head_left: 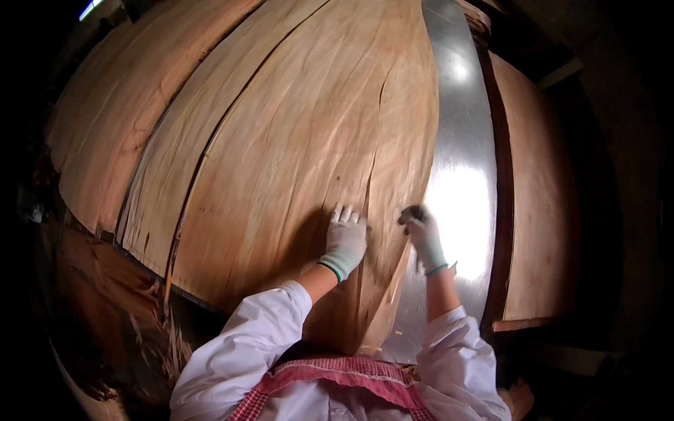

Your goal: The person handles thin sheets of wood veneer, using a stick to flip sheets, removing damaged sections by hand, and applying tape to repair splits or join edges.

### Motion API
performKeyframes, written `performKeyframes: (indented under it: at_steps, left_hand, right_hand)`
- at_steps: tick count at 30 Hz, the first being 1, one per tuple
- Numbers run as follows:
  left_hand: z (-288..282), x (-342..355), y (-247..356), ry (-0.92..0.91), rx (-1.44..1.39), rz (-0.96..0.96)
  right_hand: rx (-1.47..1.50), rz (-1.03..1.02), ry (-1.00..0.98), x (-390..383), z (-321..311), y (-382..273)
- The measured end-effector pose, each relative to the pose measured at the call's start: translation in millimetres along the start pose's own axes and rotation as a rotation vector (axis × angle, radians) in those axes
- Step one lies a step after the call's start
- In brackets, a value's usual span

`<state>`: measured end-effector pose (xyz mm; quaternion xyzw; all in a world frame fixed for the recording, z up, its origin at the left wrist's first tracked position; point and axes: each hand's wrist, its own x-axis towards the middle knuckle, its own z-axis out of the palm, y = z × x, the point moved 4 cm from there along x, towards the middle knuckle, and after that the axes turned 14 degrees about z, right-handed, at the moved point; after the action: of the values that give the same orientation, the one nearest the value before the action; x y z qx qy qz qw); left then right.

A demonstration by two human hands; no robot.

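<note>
A large, thin sheet of pale brown wood veneer (281,168) lies before me, with long cracks and ripples along its grain. My left hand (346,238), in a white knitted glove with a green cuff, rests on the sheet, fingers extended forward. Beside the veneer's right edge is my right hand (423,235), gloved alike, its darkened fingers curled together and slightly blurred. Whatever those fingers may hold cannot be made out. Under that edge runs a shiny metal surface (460,182), exposed as a strip to the right.
More veneer (140,126) lies at the left, past a dark gap. On the right, beyond the metal, sits another wood stack (537,203). Torn brown sheeting (105,295) hangs at the lower left. Small wood slivers lie on the metal near my body.
</note>
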<state>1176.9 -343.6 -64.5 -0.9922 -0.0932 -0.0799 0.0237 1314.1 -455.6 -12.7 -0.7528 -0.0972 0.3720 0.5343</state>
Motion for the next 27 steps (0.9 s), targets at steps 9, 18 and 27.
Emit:
performKeyframes:
  at_steps: [9,18,27]
  left_hand:
    - [14.4,137.6,-124.5,0.291,-0.308,-0.115]
    - [28.0,197.3,-108.8,0.456,-0.423,-0.103]
    - [49.3,208.6,-112.2,-0.045,-0.117,-0.042]
  right_hand:
    - [-0.476,-0.071,0.143,162.1,-28.7,-56.4]
    - [-0.577,-0.276,-0.045,288.5,46.8,-100.7]
    - [-0.976,-0.058,0.180,238.0,27.4,-83.0]
